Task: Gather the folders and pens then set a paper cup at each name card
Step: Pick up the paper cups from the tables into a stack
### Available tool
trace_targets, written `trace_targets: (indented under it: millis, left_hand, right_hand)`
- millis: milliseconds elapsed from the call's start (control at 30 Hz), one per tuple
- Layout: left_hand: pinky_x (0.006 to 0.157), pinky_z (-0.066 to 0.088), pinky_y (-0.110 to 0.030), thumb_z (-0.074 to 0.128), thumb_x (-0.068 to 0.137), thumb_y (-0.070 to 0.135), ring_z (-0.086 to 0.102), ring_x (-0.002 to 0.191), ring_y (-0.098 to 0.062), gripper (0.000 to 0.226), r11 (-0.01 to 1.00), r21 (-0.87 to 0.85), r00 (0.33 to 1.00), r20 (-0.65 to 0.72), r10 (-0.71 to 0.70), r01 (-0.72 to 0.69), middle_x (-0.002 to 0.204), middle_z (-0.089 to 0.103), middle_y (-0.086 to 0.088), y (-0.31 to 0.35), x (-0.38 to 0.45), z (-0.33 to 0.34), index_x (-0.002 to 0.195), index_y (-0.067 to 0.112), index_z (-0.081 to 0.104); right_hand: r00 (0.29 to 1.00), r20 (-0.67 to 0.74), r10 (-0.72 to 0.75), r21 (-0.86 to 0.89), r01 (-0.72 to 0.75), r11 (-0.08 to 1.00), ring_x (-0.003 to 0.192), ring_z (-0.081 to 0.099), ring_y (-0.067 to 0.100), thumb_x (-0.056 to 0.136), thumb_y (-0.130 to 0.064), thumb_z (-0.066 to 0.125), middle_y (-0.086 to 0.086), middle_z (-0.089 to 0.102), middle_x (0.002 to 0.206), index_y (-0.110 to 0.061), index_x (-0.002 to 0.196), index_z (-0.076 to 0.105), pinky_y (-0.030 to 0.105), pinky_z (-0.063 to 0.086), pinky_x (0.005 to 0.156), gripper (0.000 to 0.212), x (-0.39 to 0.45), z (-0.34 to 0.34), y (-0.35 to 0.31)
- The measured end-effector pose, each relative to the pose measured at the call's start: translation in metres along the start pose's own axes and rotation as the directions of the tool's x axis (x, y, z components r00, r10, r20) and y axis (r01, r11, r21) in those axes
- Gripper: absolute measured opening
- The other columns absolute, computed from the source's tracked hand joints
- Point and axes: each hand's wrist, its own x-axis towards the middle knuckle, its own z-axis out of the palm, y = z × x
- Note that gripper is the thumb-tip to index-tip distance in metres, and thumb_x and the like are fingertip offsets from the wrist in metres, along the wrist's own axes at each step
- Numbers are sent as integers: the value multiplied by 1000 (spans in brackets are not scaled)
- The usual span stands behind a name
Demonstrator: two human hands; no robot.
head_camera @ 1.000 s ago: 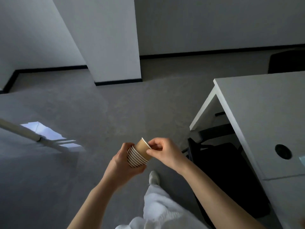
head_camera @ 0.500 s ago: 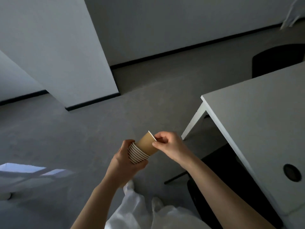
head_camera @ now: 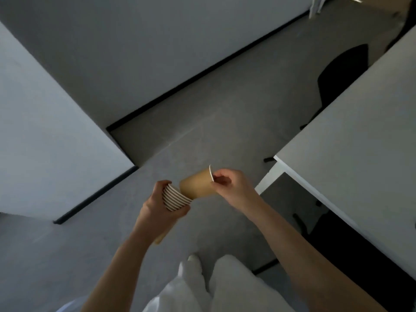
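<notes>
Since the earlier frames, one paper cup [head_camera: 198,184] has been drawn further out of the stack of cups [head_camera: 174,199], so that only its base is seen at the stack's mouth. Nearest the camera, white trousers [head_camera: 216,287] and a shoe [head_camera: 193,258] are seen. Above them, the stack is gripped in the curled fingers of the left hand [head_camera: 157,206], presumably to steady it while a cup is pulled away. The cup's white rim is pinched by the right hand [head_camera: 231,188], which suits a sideways pull. Further off, a white table [head_camera: 360,140] is seen to the right, with a dark chair [head_camera: 342,70] beyond; no name card is visible.
</notes>
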Motion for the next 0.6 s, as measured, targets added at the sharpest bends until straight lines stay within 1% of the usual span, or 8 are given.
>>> trace_targets:
  millis: [133,200,300,333,400,433,500,600]
  left_hand:
    - [65,52,-31,89,61,31,62,82,-14,75,994,30,990,105,99,-102,94,60,3,23,61,8,122,29,46]
    - [61,49,-23,89,60,31,62,80,-10,74,990,32,979,159,130,-137,93,60,5,36,89,19,121,27,47]
    - [62,53,-30,83,52,50,62,79,-10,79,984,16,957,238,169,-178,94,60,5,63,130,40,118,35,43]
    - [65,54,-33,83,52,52,62,81,-12,79,982,19,951,254,176,-187,95,59,5,72,142,47,118,35,43]
    - [68,53,-33,86,57,44,62,84,-13,77,979,2,940,279,195,-204,96,59,5,102,174,63,120,34,44]
    - [68,52,-31,86,59,42,61,84,-12,75,976,1,931,300,210,-220,97,59,6,119,191,73,121,34,43]
    - [68,52,-28,86,60,43,60,86,-9,75,969,2,913,335,233,-248,99,58,8,152,220,86,121,34,43]
    - [74,54,-36,84,58,48,61,89,-13,78,959,-1,893,364,266,-285,103,59,6,194,264,107,122,36,42]
  right_hand:
    - [992,-93,91,51,-86,995,89,69,18,81,-13,68,6,72,94,-8,100,69,36,56,83,19,31,-17,-1]
    - [981,-136,139,87,-128,988,86,68,18,82,-13,67,6,72,92,-8,97,69,34,56,81,16,46,-30,3]
    - [950,-202,238,146,-212,966,81,63,15,84,-6,64,7,69,89,-4,101,68,26,50,74,18,72,-60,14]
    - [936,-225,271,183,-232,955,79,62,15,84,-6,64,5,68,85,-4,102,68,27,50,73,18,81,-69,17]
    - [899,-282,334,293,-251,923,80,64,18,85,-9,66,0,67,81,-7,102,68,32,54,77,18,108,-95,25]
    - [879,-304,367,347,-256,902,83,66,21,85,-10,67,1,68,84,-9,103,67,35,56,81,18,123,-109,30]
    - [847,-338,411,410,-261,874,91,68,30,85,-10,67,11,70,93,-10,103,67,42,57,86,18,148,-137,34]
    - [800,-377,466,481,-261,837,94,67,36,85,-7,65,19,71,98,-3,103,68,48,55,88,18,184,-182,39]
